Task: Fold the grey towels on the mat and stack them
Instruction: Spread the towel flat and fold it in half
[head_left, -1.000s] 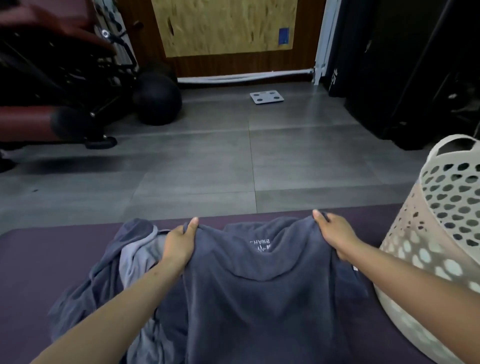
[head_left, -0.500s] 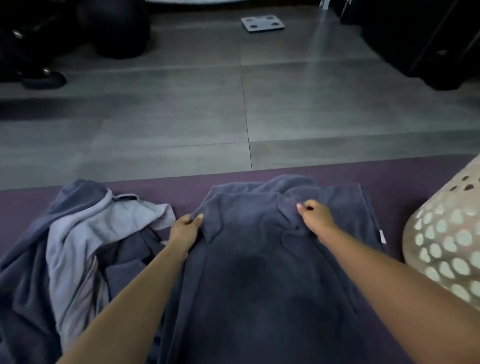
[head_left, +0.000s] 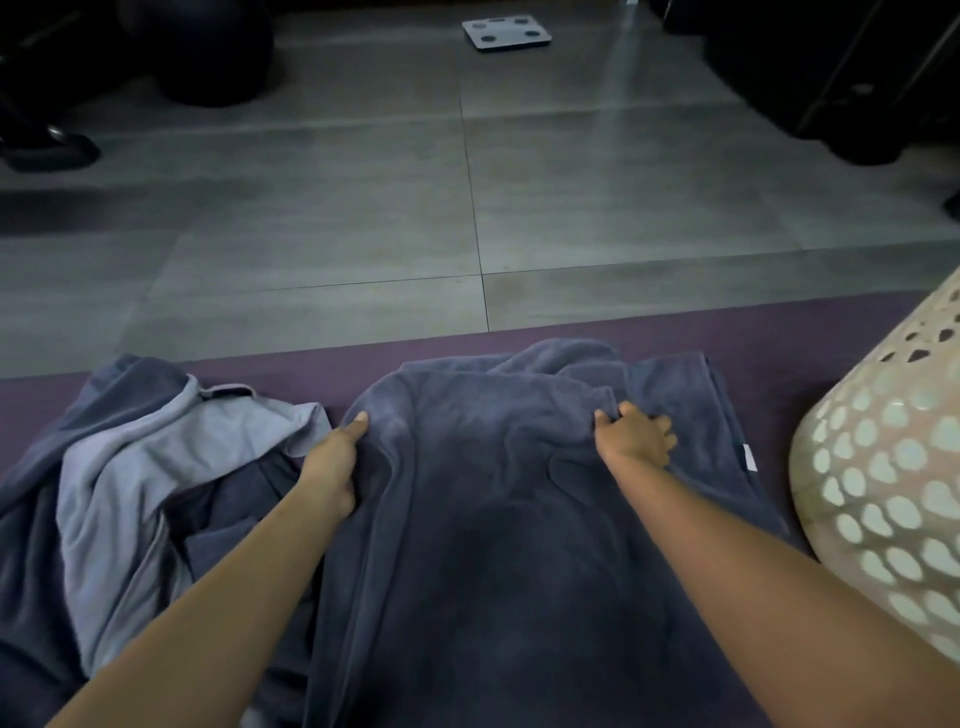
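Seated low, a person works a dark grey towel (head_left: 493, 519) spread down the middle of a purple mat (head_left: 779, 332). At the towel's left edge the left hand (head_left: 332, 467) grips the cloth, thumb laid on top and fingers tucked under the fold. Toward the towel's far right the right hand (head_left: 636, 434) pinches a bunched ridge of fabric in a clenched grip. Just left of the towel lies a crumpled heap of towels (head_left: 119, 467), dark and pale grey, also on the mat. Right of the towel stands a perforated laundry basket (head_left: 883, 493). Beyond the towel, on the grey tiled floor (head_left: 363, 208), sits a bathroom scale (head_left: 506, 34).
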